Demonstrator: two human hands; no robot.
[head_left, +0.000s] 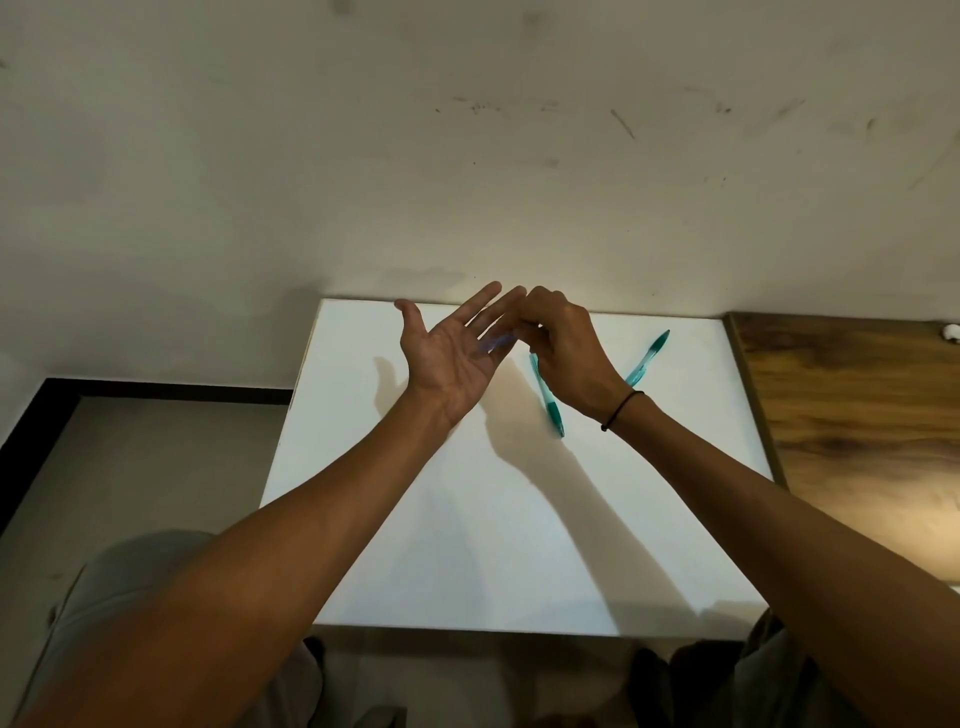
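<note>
— The near pen (550, 406) is lying on the white board (415, 519). And the hands?
— The left hand (452, 356) is spreading palm-up under a blurred bluish piece (496, 345). The right hand (566, 353) is curling over it; whether it's pinching, I cannot tell. Keep that palm level.

A white tabletop (467, 545) is set w/ its far edge against the wall. Two teal pens are laid on it, right of centre: the near pen (554, 413) is angled twd the front edge and the far pen (649, 356) twd the back-right corner. Whether they touch can't be told. A wood-grain surface (857, 415) is butted against its right side, and a small white obj. (950, 331) is left at the far end.
</note>
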